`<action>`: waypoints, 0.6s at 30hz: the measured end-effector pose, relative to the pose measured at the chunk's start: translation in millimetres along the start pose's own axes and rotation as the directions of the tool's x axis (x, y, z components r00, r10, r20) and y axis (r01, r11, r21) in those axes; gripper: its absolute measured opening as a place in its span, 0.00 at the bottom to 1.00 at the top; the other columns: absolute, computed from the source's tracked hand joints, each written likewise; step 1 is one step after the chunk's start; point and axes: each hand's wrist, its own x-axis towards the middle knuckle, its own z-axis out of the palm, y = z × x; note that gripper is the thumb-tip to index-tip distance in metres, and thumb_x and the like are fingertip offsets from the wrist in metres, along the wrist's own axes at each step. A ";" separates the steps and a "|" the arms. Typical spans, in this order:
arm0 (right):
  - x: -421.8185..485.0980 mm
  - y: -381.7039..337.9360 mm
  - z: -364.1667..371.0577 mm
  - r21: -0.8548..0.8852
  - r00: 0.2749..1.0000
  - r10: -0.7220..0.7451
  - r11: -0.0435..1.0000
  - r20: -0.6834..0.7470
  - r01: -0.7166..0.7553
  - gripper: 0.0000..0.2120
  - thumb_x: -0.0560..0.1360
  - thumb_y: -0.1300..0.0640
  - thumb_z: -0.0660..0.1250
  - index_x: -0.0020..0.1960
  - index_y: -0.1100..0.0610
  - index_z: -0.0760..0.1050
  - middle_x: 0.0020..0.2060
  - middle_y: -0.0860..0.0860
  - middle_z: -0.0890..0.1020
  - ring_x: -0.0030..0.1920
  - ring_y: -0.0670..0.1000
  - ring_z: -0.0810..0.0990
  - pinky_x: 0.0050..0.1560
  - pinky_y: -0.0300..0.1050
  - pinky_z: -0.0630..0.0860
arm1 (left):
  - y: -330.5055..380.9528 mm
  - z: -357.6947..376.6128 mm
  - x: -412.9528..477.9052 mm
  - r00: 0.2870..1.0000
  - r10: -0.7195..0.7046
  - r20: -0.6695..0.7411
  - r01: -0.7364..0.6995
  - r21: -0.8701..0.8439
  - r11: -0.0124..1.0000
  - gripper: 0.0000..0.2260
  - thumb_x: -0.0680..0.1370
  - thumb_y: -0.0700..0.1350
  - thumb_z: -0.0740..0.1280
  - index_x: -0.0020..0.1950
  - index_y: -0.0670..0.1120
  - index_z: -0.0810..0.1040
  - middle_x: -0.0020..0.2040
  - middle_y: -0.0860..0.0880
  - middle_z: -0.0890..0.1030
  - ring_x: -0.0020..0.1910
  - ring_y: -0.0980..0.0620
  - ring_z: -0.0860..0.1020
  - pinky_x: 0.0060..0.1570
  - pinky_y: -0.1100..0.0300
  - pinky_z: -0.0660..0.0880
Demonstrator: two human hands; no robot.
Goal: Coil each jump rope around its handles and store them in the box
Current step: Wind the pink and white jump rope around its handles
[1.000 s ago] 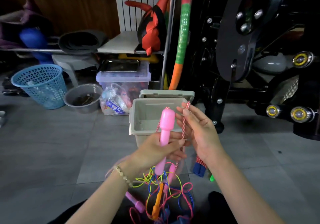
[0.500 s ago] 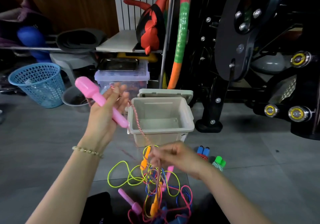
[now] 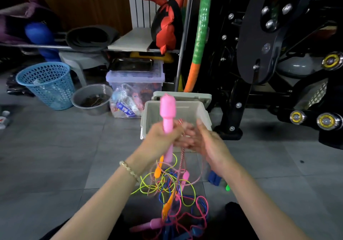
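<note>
My left hand (image 3: 163,137) grips a pink jump-rope handle (image 3: 168,110) upright in front of the open grey box (image 3: 203,110). A red-and-white braided rope (image 3: 182,154) hangs from the handle down to the floor. My right hand (image 3: 206,141) is close beside the left, blurred, its fingers at the rope near the handle. On the floor below lies a tangle of ropes (image 3: 174,193) in yellow, blue and pink, with orange, pink and blue handles among them.
The box's lid (image 3: 194,96) leans behind it. A clear storage tub (image 3: 135,76), a grey bowl (image 3: 91,99) and a blue mesh basket (image 3: 46,84) stand to the left. Black gym equipment (image 3: 278,54) fills the right. Blue and green handles (image 3: 216,179) lie by my right forearm.
My left hand swung the pink handle from the upper left back to the middle, in front of the box. My right hand rose from the rope pile to meet it.
</note>
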 end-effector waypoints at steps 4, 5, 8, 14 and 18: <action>-11.8 14.3 -4.5 -0.257 0.896 0.214 0.959 0.389 -0.117 0.22 0.79 0.47 0.54 0.57 0.62 0.78 0.47 0.56 0.84 0.48 0.49 0.83 0.54 0.40 0.77 | 31.8 -26.1 10.4 0.944 0.192 -0.270 -0.248 -0.191 0.950 0.06 0.80 0.39 0.60 0.47 0.44 0.76 0.34 0.53 0.83 0.31 0.59 0.80 0.35 0.68 0.77; -15.1 18.9 -7.3 -0.355 0.861 0.228 0.933 0.455 -0.060 0.17 0.78 0.52 0.58 0.57 0.61 0.78 0.47 0.54 0.84 0.49 0.48 0.82 0.55 0.39 0.76 | 36.6 -35.8 12.7 0.919 0.210 -0.333 -0.295 -0.227 0.928 0.06 0.80 0.40 0.60 0.48 0.44 0.76 0.35 0.53 0.83 0.32 0.59 0.80 0.36 0.68 0.77; -17.6 17.9 -7.7 -0.295 0.897 0.119 0.955 0.425 0.013 0.08 0.78 0.63 0.62 0.52 0.59 0.79 0.40 0.48 0.85 0.43 0.45 0.83 0.50 0.38 0.78 | 35.5 -51.2 13.7 0.906 0.175 -0.385 -0.254 -0.165 0.953 0.07 0.81 0.43 0.59 0.50 0.45 0.77 0.39 0.53 0.85 0.33 0.59 0.81 0.37 0.67 0.78; -8.4 -13.6 -4.9 0.083 0.957 -0.289 0.954 -0.017 0.289 0.09 0.72 0.57 0.64 0.48 0.57 0.80 0.40 0.51 0.86 0.43 0.47 0.84 0.42 0.36 0.79 | -7.5 -19.3 -1.8 0.976 -0.199 0.089 0.186 0.138 0.973 0.11 0.80 0.43 0.60 0.60 0.40 0.73 0.53 0.42 0.82 0.32 0.54 0.82 0.34 0.63 0.79; -4.2 -15.6 -2.7 0.131 0.956 -0.279 0.948 -0.089 0.289 0.09 0.74 0.56 0.63 0.48 0.59 0.79 0.39 0.50 0.84 0.42 0.46 0.83 0.40 0.37 0.79 | -14.2 -4.4 -2.8 0.989 -0.107 0.105 0.081 0.224 0.971 0.06 0.79 0.38 0.63 0.45 0.40 0.78 0.36 0.50 0.84 0.31 0.54 0.82 0.36 0.64 0.79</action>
